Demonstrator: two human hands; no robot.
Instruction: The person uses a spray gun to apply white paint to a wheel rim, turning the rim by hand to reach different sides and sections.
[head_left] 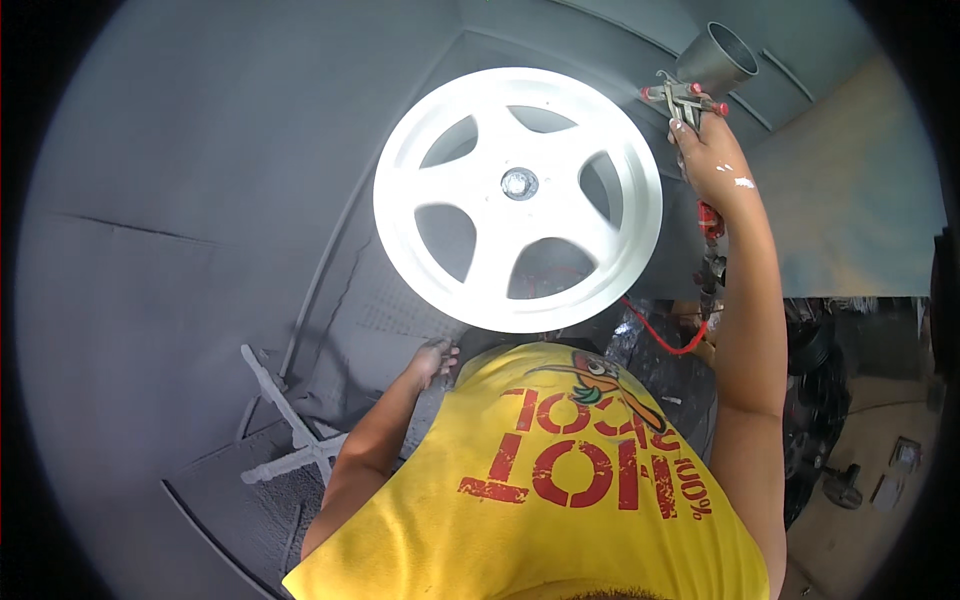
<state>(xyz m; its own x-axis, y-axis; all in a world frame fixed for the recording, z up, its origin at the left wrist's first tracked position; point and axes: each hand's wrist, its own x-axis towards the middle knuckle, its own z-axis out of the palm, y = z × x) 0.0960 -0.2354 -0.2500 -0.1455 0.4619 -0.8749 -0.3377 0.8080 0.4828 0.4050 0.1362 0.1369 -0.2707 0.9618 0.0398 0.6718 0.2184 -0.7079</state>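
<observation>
- Along the floor's (400, 320) left edge: grey wall (180, 150), big flat surface, dusty look. Tan-grey panel (850, 200) off to the right side.
- Yellow shirt (560, 500), red print, on the wearer's torso, nearer side of the wheel.
- White five-spoke wheel (500, 220): above the floor, toward its far left corner, spoked face to the camera. Support underneath is hidden.
- Grey-coated crossed-bar stand (318, 449): by the floor's left edge, left of the left forearm, well apart from the wheel.
- Spray gun (684, 100): beside the wheel's upper right rim, not touching. Red-tipped end points left. Metal cup (705, 65) on top, mouth visible.
- Right hand (715, 160): clamped on the gun, white spots on its back.
- Left hand (433, 362): low, just off the wheel's lower left rim, fingers curled. Can't tell if it holds anything.
- Red hose (677, 351): thin, loops below the gun, runs in behind the wheel's lower right rim.
- Dark round centre piece (519, 184): middle of the wheel.
</observation>
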